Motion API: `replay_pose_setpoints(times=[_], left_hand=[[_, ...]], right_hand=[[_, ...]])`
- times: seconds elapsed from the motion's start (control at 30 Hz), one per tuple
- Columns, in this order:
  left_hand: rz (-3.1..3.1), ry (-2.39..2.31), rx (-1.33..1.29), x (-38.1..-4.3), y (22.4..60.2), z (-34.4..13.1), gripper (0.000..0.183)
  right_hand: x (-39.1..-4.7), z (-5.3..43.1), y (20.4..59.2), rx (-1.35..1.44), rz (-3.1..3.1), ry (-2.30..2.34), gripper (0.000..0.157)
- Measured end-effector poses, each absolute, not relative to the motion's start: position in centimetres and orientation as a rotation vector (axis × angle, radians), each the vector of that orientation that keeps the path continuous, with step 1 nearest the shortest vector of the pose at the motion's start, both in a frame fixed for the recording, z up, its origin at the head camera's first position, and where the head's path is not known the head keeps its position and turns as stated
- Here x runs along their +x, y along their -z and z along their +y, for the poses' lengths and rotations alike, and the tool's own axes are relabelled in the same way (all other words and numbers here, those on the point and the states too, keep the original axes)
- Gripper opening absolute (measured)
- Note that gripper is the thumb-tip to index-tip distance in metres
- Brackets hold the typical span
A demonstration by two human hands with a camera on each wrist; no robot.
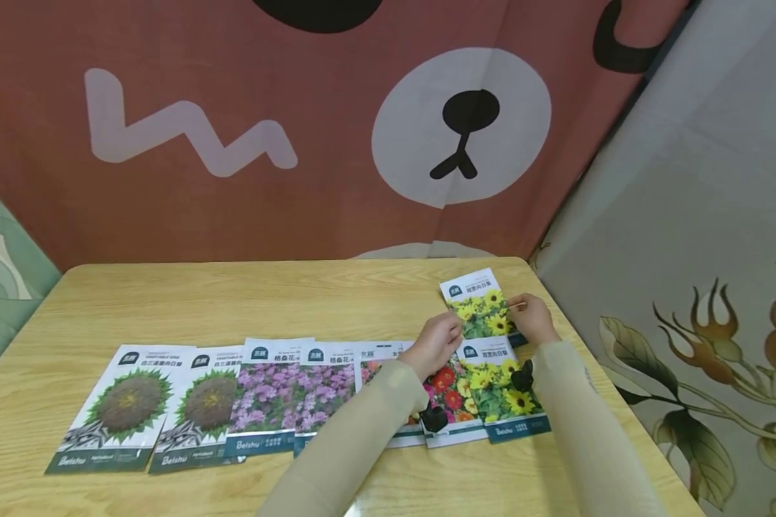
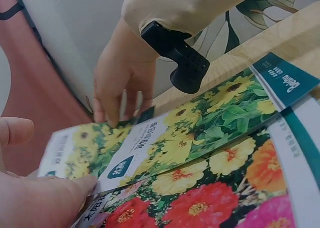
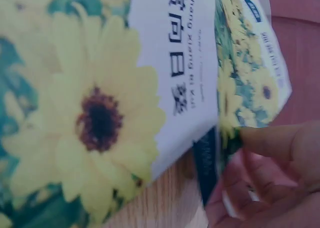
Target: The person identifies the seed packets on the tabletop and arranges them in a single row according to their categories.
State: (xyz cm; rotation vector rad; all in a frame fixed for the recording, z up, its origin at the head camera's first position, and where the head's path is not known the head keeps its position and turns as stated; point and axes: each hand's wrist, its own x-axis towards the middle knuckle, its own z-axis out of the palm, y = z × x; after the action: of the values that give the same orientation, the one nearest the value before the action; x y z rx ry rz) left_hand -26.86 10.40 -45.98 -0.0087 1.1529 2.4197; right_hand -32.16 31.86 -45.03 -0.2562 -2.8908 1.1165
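The right hand (image 1: 533,318) pinches the right edge of a seed packet (image 1: 485,307) printed with yellow sunflowers, its thumb showing on the front in the right wrist view. This packet lies tilted, just beyond a matching sunflower seed packet (image 1: 501,388) at the right end of a row. The left hand (image 1: 435,345) is at the upper packet's left edge. In the left wrist view, the left thumb (image 2: 70,193) touches near where the two packets overlap, and a finger is parted from it. Beneath the left arm lies a packet with red and orange flowers (image 1: 451,395).
The row continues leftward on the wooden table (image 1: 233,301) with purple-flower packets (image 1: 268,395) and packets showing a large seed head (image 1: 129,406), several overlapping. A brown curtain (image 1: 233,215) hangs behind the table, a floral grey one (image 1: 685,215) at the right. Both wrists carry small black devices.
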Motion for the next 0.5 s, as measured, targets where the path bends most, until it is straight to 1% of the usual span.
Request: replay_pose_setpoints(times=[0.13,0.27,0.37,0.5], left_hand=[[1.204,-2.42,-0.019,-26.7,45.8,10.4,0.065],[1.267,-2.441,0.004,-26.8,45.6,10.4,0.066],[1.325,-2.456,0.03,-26.9,45.5,10.3,0.066],[1.439,-2.476,0.061,-26.8,45.2,10.1,0.065]], right_hand=[[-31.7,31.3,44.2,-0.147,-2.762,-1.092,0.021],[-31.5,30.8,43.2,-0.099,-2.644,-1.125,0.018],[-31.1,30.4,42.4,-0.091,-2.593,-1.174,0.019],[-30.4,30.2,41.3,-0.077,-2.567,-1.223,0.024]])
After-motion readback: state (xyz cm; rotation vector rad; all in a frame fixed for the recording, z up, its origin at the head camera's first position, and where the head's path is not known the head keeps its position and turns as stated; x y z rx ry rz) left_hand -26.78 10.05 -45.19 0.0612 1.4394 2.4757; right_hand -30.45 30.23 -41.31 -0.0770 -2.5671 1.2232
